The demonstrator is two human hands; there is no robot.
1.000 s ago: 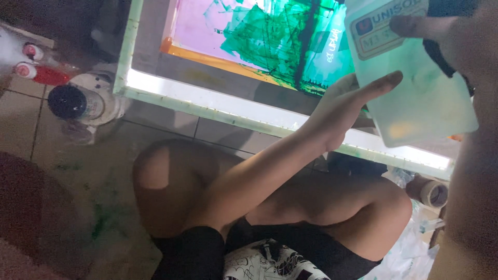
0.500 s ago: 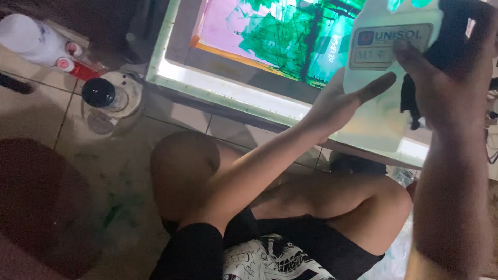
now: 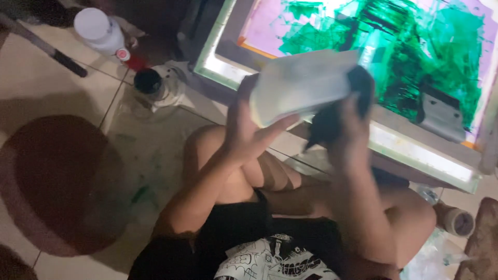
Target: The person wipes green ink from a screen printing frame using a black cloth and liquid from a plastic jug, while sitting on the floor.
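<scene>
A large framed printing screen (image 3: pixel 363 57), its pale mesh smeared with green ink over a pinkish ground and edged by a glowing light-coloured frame, fills the upper right and lies tilted across the tiled floor (image 3: pixel 67 88). To the left sits a round dark-brown mat (image 3: pixel 57 181) on the tiles.

The person sits cross-legged, both forearms raised in front of the chest. Between the hands is a pale, squarish plastic container (image 3: pixel 301 85), lying tipped on its side just before the near edge of the frame; its face is blurred and any label cannot be made out. The left hand (image 3: pixel 244 135) presses against the container's lower left end, palm up, fingers spread wide along its underside. The right hand (image 3: pixel 350 129) closes around the container's right end, where a black cloth (image 3: pixel 332 124) hangs bunched under the fingers.

At upper left stand a white plastic bottle (image 3: pixel 98 28) and a small jar with a round black lid (image 3: pixel 148 80). At lower right a roll of tape (image 3: pixel 459 222) lies on the floor.
</scene>
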